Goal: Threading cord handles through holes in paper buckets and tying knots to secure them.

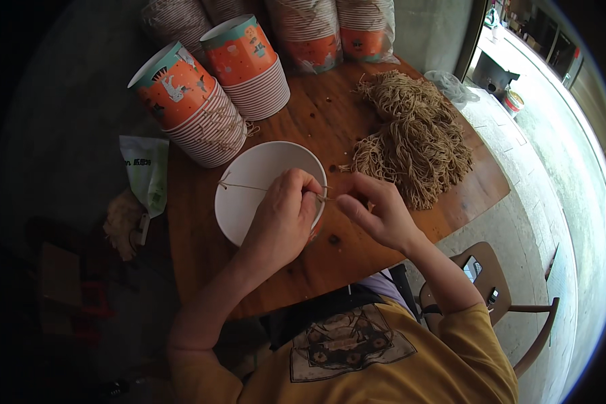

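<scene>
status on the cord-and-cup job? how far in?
Done: cannot tell; no cup shows a finished cord.

In hand: the left hand and right hand pinch a thin cord stretched across the open white-lined paper cup.

Left: seemingly most of it. Two stacks of orange cups, bagged sleeves behind them and a big pile of tan cords sit on the wooden table.

Stacked orange paper cups, a wooden chair — and a green-white bag.
</scene>
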### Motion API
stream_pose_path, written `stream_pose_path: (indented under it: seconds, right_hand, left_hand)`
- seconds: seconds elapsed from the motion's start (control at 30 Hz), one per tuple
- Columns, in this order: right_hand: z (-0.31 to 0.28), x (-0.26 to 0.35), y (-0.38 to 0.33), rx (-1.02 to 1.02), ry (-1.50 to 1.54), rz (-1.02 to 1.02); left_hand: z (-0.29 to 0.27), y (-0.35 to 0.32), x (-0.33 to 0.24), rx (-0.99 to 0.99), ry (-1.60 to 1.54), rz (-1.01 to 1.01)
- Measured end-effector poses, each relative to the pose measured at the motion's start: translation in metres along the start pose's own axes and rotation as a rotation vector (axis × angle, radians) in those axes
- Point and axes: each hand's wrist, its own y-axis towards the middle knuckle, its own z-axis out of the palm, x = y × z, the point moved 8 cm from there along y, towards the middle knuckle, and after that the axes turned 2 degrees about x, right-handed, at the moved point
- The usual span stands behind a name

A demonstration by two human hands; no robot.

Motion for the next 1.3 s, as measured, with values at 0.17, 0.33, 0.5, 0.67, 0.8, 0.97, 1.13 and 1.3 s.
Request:
stream_pose_path:
  seconds: [0.17,0.33,0.5,0.67,0.8,0.97,1.13,1.3]
  right_hand:
    - [0.003,0.033,-0.001,-0.186,-0.522,-0.262]
    - [0.006,0.045,-0.001,-0.180,-0.566,-0.266]
    - [0.009,0.050,0.002,-0.153,-0.644,-0.257]
    - [0.015,0.049,-0.001,-0.134,-0.719,-0.307]
    - [0.015,0.042,0.000,-0.069,-0.676,-0.301]
    - [-0.005,0.036,0.005,-0.057,-0.706,-0.352]
    - [0.000,0.026,0.029,0.089,-0.747,-0.343]
    - [0.022,0.026,0.094,0.303,0.078,-0.208]
  left_hand:
    - [-0.002,0.000,-0.011,-0.084,0.150,0.073]
    - [-0.005,-0.005,-0.012,-0.136,0.216,0.118]
    - [-0.006,-0.010,-0.015,-0.162,0.250,0.150]
    - [-0.005,-0.014,-0.013,-0.139,0.308,0.137]
    - [-0.010,-0.018,-0.017,-0.113,0.351,0.204]
    - [-0.027,-0.058,-0.012,-0.012,0.445,0.314]
    - [-0.082,-0.075,0.010,-0.056,0.433,0.280]
    - [-0.192,-0.021,0.050,-0.335,-0.523,-0.068]
